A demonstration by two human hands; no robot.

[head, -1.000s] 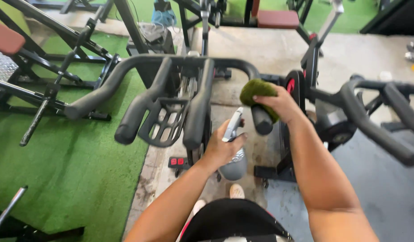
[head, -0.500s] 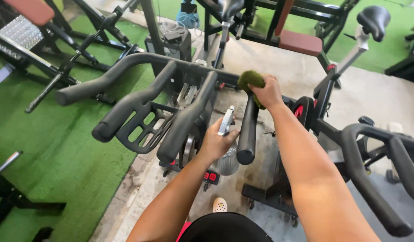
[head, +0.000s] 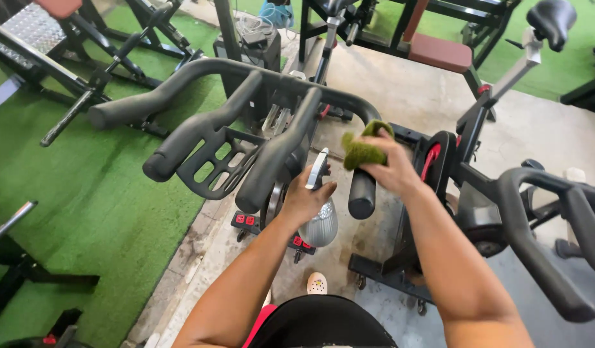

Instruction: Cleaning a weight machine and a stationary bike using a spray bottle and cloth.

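A: What kind of room is this, and what is underfoot?

B: A gym. Green turf (head: 98,212) covers the floor to the left of the hands, bare concrete floor (head: 400,90) runs ahead and beneath them, and grey matting (head: 394,316) lies lower right. Black weight machines stand at the far edge, one with a dark red pad (head: 442,53). A second bike (head: 536,206) stands to the right.

A: And what is directly in front?

B: The black handlebar (head: 246,129) of an exercise bike, with several grips pointing toward the person.

A: What is the right hand doing?

B: The right hand (head: 387,167) has its fingers (head: 373,143) curled and pinching a green cloth (head: 362,149), bunched up. The cloth sits under the fingertips, pressed on the rightmost grip (head: 362,190), whose end pokes out just below the hand.

A: And the left?

B: The left hand (head: 304,200) is closed around a spray bottle (head: 319,222). Its fingers wrap the neck, the white trigger head (head: 319,169) rising just above them and the grey body hanging below the palm, just left of the grip.
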